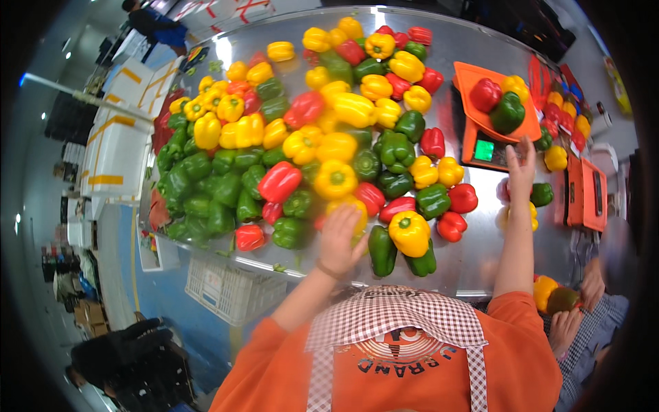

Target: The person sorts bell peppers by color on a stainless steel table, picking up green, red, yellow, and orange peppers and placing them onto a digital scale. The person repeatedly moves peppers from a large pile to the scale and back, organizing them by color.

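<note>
A large spread of red, yellow and green bell peppers covers much of a metal table [463, 280]. My left hand [340, 239] lies over a yellow bell pepper [355, 208] near the table's front edge; whether it grips the pepper is hidden. To its right, a yellow bell pepper [410, 233] rests against green ones. My right hand [521, 160] reaches to the near edge of an orange tray [525, 126] on a digital scale [493, 152] with a lit green display. The tray holds a red [485, 95], a yellow [515, 87] and a green bell pepper [507, 113].
A second orange scale [587, 193] stands at the right, by a co-worker's hands [566, 329] holding peppers. Wrapped peppers [566, 116] lie beyond. A white plastic crate [234, 291] is on the floor at the front left; white foam boxes [116, 149] stand left of the table.
</note>
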`<state>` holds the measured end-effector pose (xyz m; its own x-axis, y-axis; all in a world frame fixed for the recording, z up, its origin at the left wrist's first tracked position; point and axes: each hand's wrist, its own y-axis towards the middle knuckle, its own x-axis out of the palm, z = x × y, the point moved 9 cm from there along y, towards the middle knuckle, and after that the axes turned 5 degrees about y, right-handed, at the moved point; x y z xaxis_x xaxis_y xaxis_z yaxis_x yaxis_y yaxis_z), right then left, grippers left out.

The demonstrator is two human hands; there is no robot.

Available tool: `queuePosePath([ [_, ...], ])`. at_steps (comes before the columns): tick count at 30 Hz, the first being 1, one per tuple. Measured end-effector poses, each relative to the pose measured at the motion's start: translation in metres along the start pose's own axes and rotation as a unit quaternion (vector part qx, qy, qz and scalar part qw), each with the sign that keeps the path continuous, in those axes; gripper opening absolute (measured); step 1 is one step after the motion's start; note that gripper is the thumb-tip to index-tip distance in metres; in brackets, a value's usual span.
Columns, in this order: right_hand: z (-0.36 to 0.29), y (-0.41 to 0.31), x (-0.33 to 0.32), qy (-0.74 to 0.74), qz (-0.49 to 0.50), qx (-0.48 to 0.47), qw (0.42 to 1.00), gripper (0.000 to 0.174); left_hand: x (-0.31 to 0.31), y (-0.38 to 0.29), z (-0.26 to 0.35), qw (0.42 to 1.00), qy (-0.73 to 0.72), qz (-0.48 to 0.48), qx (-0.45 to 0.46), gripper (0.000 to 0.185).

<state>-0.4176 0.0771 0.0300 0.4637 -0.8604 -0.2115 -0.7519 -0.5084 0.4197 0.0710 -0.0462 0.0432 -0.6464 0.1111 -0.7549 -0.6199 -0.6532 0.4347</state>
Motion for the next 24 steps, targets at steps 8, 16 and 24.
queuePosePath([
  [8, -0.02, 0.069, 0.027, -0.204, 0.022, -0.065, 0.977, 0.075, -0.114, -0.039, -0.118, 0.944, 0.097, 0.21, -0.234, 0.059],
  [16, -0.014, 0.056, 0.017, -0.012, 0.07, 0.042, 0.997, 0.069, -0.129, -0.046, -0.187, 0.941, 0.17, 0.108, -0.273, 0.072],
  [24, -0.113, -0.08, 0.15, 0.132, -0.169, 0.035, 0.976, 0.079, -0.089, 0.021, -0.247, 0.921, 0.298, -0.162, -0.189, 0.09],
])
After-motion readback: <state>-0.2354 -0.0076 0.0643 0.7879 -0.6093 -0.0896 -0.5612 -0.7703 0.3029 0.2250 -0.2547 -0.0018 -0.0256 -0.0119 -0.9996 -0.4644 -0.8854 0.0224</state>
